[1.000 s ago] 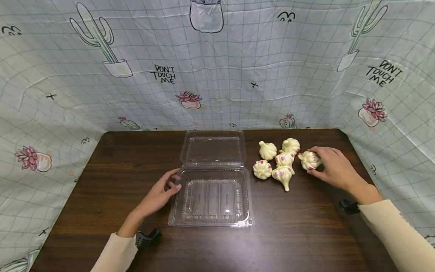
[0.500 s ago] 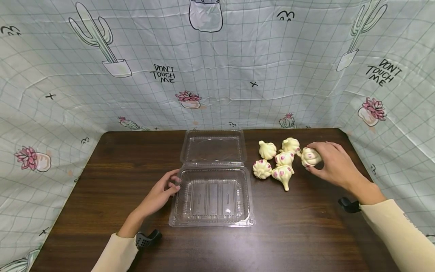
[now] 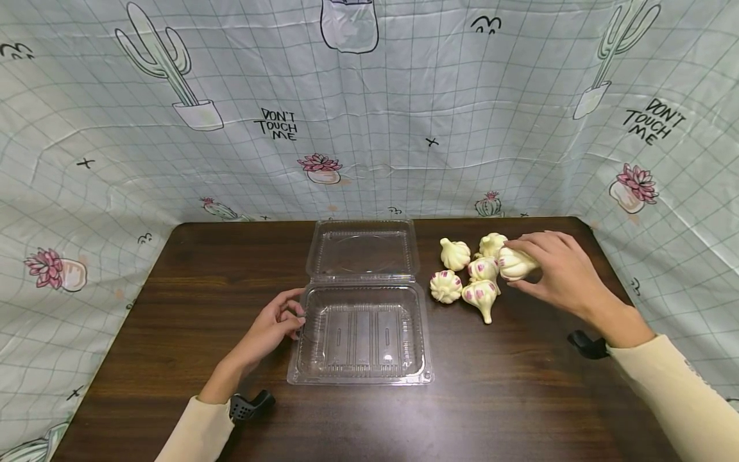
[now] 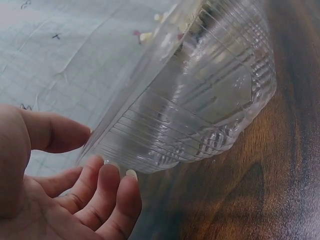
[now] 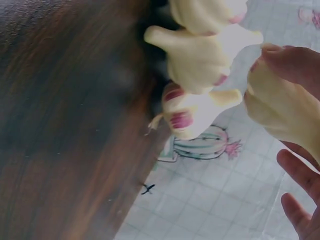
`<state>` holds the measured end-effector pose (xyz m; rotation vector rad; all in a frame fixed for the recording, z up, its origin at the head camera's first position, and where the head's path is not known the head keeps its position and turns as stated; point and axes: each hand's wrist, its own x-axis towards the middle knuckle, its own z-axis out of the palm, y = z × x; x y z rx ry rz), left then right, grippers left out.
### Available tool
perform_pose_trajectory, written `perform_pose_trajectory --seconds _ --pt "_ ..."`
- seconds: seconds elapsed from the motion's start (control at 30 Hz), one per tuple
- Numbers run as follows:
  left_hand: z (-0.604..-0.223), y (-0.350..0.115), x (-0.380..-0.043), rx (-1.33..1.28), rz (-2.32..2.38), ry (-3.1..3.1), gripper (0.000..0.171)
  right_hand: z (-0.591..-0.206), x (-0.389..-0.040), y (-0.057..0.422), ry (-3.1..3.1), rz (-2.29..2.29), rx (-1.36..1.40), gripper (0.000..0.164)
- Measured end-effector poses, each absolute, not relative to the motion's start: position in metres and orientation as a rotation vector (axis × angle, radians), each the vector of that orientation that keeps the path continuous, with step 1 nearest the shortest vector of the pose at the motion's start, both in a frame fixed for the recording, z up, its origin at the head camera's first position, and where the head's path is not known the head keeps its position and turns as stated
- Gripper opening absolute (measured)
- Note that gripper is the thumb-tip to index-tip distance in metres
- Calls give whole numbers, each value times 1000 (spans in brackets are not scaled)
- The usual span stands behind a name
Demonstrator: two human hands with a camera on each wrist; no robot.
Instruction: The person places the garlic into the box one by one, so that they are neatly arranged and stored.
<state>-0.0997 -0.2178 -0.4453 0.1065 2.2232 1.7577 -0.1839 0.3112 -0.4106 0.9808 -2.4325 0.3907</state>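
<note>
Left hand (image 3: 272, 327): is pinching the box (image 3: 362, 333) by its edge.
Right hand (image 3: 562, 273): is gripping one bulb (image 3: 517, 264).
Pile (image 3: 482, 269): is lying close; lifting well clear is looking safest.

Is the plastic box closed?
No, the head view shows the box open, with its lid folded back toward the patterned cloth.

Between the grip and the cream right sleeve (image 3: 675, 391) sits a black right wristband (image 3: 587, 345). The left sleeve (image 3: 196, 428) is also cream, and the black left wristband (image 3: 251, 406) has small holes.
</note>
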Motion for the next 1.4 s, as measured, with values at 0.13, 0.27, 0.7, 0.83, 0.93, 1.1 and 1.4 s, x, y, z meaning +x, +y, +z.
perform_pose_trajectory --seconds 0.13,0.27,0.7,0.83,0.93,1.1,1.4 --pt "-446 -218 -99 112 1761 2218 63 -406 -183 305 -2418 372 1015 61" --pt "-447 -219 -99 111 1766 2216 62 -402 -182 298 -2414 353 1034 69" --pt "-447 -220 -100 91 1811 2189 61 -388 -173 269 -2432 487 1066 72" --pt "-448 -220 -100 87 1801 2194 61 -385 -171 259 -2424 514 1110 75" --pt "-448 -220 -99 82 1797 2200 60 -383 -170 252 -2411 503 1142 77" --pt "-449 -221 -99 85 1789 2206 60 -380 -171 241 -2392 470 1203 80" --pt "-450 -221 -100 91 1802 2193 60 -379 -170 222 -2317 473 1290 73"
